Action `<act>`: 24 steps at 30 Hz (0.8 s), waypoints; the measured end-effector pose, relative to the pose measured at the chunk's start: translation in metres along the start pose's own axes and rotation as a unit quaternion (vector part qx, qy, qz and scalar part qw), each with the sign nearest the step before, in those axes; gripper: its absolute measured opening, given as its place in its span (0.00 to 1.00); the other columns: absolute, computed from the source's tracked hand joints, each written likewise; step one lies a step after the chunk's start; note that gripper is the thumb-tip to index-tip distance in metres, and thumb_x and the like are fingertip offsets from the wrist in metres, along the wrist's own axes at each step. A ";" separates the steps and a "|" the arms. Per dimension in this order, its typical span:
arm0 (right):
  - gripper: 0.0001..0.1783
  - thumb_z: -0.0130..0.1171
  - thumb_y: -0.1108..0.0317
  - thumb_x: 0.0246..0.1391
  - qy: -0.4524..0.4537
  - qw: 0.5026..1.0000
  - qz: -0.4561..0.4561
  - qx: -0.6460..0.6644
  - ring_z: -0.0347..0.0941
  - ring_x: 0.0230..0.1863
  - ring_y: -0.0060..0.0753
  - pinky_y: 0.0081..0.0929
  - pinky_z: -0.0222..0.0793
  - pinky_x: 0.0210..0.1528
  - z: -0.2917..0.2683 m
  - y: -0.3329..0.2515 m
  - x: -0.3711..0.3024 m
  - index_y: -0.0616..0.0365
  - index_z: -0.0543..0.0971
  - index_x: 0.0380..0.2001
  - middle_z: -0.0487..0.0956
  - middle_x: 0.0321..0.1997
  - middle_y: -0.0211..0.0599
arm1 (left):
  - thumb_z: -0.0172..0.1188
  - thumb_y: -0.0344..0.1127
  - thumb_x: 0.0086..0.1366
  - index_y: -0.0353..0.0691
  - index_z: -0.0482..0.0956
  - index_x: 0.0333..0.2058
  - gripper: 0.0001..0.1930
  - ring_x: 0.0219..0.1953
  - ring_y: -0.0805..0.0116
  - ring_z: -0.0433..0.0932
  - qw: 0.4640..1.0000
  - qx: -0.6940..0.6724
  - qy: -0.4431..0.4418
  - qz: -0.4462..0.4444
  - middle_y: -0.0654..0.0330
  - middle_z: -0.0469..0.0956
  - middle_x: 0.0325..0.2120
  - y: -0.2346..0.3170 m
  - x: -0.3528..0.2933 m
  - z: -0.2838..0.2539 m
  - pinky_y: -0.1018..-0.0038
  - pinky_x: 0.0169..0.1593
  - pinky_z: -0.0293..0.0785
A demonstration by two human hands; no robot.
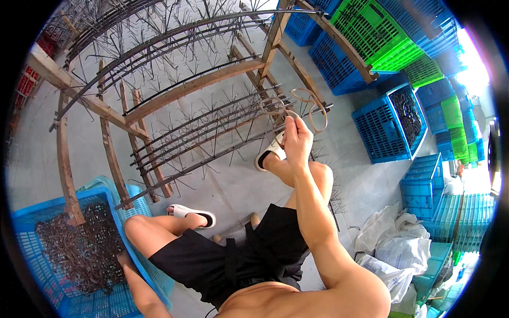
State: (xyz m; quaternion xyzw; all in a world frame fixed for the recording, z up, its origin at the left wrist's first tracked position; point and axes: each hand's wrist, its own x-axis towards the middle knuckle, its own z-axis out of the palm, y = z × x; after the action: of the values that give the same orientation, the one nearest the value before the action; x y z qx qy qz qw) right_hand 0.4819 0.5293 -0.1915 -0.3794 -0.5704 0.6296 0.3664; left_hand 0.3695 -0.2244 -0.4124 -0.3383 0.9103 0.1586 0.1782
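Observation:
My right hand (297, 137) is raised in front of the rack's right end, its fingers pinched together. From them extends a thin brown looped piece (319, 120), its open loops spreading to both sides; its exact kind is unclear. Low on the left, my left hand (125, 261) reaches over the edge of a blue plastic basket (119, 214). It touches or lies just at a tangled heap of dark, thin pieces (79, 249); its fingers are dim and hard to make out. A wooden rack (196, 85) stands before me, its dark bars (212, 156) bristling with bent wire hooks.
A blue crate (379, 132) of dark pieces stands to the right. Beyond it are stacked blue and green crates (366, 32). White sacks (395, 249) lie at the lower right beside more crates (421, 185). The rack's wooden legs (108, 138) reach down close to the left basket.

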 end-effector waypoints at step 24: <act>0.11 0.50 0.64 0.59 0.005 0.997 -0.062 -0.054 0.56 0.12 0.11 0.14 0.52 0.13 0.001 0.002 0.001 0.60 0.74 0.27 0.62 0.11 0.20 | 0.55 0.39 0.63 0.48 0.71 0.50 0.16 0.33 0.79 0.69 0.739 -0.667 -0.047 0.084 0.70 0.67 0.27 0.100 -0.174 -0.080 0.80 0.38 0.69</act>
State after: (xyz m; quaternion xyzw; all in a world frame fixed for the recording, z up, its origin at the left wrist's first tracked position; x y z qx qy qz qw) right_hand 0.4811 0.5293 -0.1937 -0.3658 -0.6245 0.5719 0.3863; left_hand 0.4080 -0.0878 -0.2494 -0.2845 0.5870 0.7552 -0.0650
